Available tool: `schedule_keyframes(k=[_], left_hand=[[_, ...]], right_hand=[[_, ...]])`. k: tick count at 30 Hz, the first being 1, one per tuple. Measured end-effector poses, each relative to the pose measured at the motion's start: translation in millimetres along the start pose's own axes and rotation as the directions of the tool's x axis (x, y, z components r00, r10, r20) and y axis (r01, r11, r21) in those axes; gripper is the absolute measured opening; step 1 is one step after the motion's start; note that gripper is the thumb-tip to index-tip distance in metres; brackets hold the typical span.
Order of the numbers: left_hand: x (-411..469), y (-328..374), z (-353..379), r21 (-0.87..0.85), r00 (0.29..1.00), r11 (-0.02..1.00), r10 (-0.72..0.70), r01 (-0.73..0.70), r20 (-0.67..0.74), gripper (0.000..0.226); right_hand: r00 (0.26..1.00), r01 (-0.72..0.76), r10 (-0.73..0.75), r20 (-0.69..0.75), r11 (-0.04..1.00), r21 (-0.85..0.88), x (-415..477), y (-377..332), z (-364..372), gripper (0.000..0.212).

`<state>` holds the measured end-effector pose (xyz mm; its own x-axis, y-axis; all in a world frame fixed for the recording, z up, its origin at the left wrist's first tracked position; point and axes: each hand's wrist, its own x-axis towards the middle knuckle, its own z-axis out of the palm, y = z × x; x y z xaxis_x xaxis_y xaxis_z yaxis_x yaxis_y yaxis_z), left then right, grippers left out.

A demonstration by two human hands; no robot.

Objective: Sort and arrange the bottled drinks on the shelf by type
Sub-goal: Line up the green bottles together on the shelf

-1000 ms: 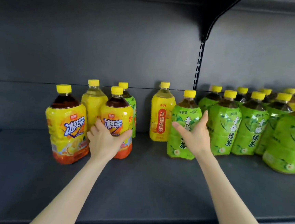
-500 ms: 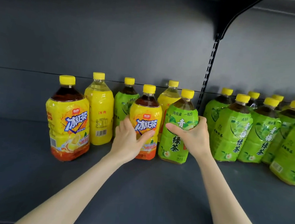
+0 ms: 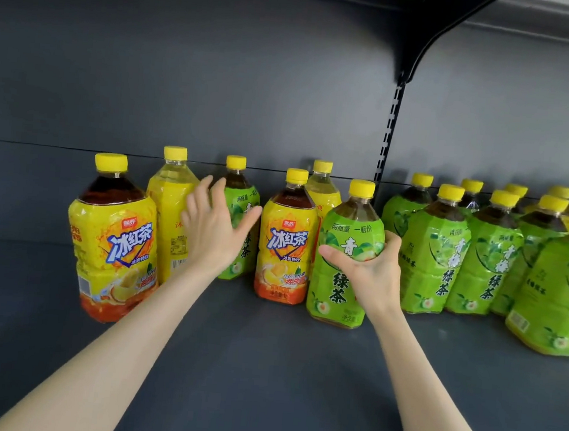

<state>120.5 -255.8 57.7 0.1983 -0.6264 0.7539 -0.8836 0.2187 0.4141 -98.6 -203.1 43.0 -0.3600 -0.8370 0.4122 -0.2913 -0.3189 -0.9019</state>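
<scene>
— What are the hands doing?
— The right hand (image 3: 371, 271) grasps the held green tea bottle (image 3: 338, 288) round its shoulder, upright on the shelf (image 3: 263, 368). The left hand (image 3: 216, 230) is spread wide, holding nothing, before a rear green tea bottle (image 3: 242, 208); whether it touches, I cannot tell.
— Counts?
— Two iced black teas: the left iced black tea bottle (image 3: 113, 234) at nine o'clock of that hand, the middle iced black tea bottle (image 3: 285, 249) at three. Two pale yellow drinks: the left yellow drink bottle (image 3: 168, 205) and the rear yellow drink bottle (image 3: 324, 191). The green tea cluster (image 3: 488, 267) at three o'clock of the held one shows at least five, overlapping.
</scene>
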Motion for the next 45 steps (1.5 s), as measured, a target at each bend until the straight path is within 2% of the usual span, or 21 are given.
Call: schedule_keyframes(k=[4, 8, 15, 18, 21, 23, 26, 28, 31, 36, 40, 45], left_hand=[[13.6, 4.3, 7.7, 0.231, 0.999, 0.973, -0.003, -0.008, 0.048, 0.074], [29.3, 7.2, 2.7, 0.259, 0.995, 0.965, -0.062, 0.040, 0.077, 0.080], [17.8, 3.7, -13.8, 0.003, 0.991, 1.000, -0.023, 0.022, 0.129, 0.076], [8.3, -1.1, -34.2, -0.154, 0.993, 0.987, -0.039, 0.056, 0.107, 0.075], [-4.0, -6.6, -55.7, -0.279, 0.995, 0.960, 0.016, 0.013, 0.103, 0.071], [-14.1, -6.8, -69.4, -0.393, 0.989, 0.919, 0.059, 0.001, 0.139, 0.065], [-33.9, 1.5, -84.6, -0.620, 0.976, 0.780, 0.057, 0.088, 0.210, 0.052], [-48.9, 10.2, -83.5, -0.700, 0.969, 0.696, 0.022, 0.161, 0.245, 0.055], [-70.8, 19.7, -72.3, -0.738, 0.926, 0.581, -0.074, 0.343, 0.371, 0.073], [-81.2, 18.7, -66.3, -0.675, 0.856, 0.554, -0.151, 0.488, 0.495, 0.081], [-84.2, 23.2, -70.0, -0.677, 0.845, 0.525, -0.179, 0.516, 0.505, 0.077], [-98.4, 40.5, -76.8, -0.747, 0.874, 0.459, -0.195, 0.482, 0.444, 0.069]], right_hand=[[1.000, 0.002, -0.002, 0.014, 0.999, 0.032, 0.6, 1.4, 0.3, 0.100], [1.000, 0.001, -0.002, 0.024, 0.999, 0.044, 0.8, 1.9, 0.0, 0.098], [1.000, 0.005, -0.006, 0.022, 1.000, 0.030, -0.9, -1.2, -1.0, 0.101], [1.000, 0.002, -0.002, 0.014, 1.000, 0.019, -1.2, -2.4, -1.0, 0.100], [1.000, 0.009, -0.009, 0.011, 1.000, -0.001, -2.1, -3.3, -1.3, 0.100], [1.000, 0.007, -0.006, 0.024, 1.000, -0.007, -3.3, -3.9, -2.4, 0.101], [0.999, 0.003, -0.002, 0.039, 1.000, -0.019, -5.8, -6.0, -6.0, 0.103], [0.998, 0.001, 0.001, 0.070, 0.999, -0.035, -9.3, -8.6, -9.4, 0.103], [0.992, 0.018, -0.014, 0.125, 0.999, -0.035, -20.0, -14.2, -15.9, 0.097], [0.981, -0.033, 0.004, 0.196, 0.989, 0.142, -50.9, -7.6, -18.6, 0.091], [0.982, -0.047, 0.005, 0.189, 0.974, 0.222, -64.6, -4.7, -13.4, 0.068], [0.995, -0.006, -0.023, 0.098, 0.960, 0.279, -76.6, -14.2, -15.5, 0.065]])
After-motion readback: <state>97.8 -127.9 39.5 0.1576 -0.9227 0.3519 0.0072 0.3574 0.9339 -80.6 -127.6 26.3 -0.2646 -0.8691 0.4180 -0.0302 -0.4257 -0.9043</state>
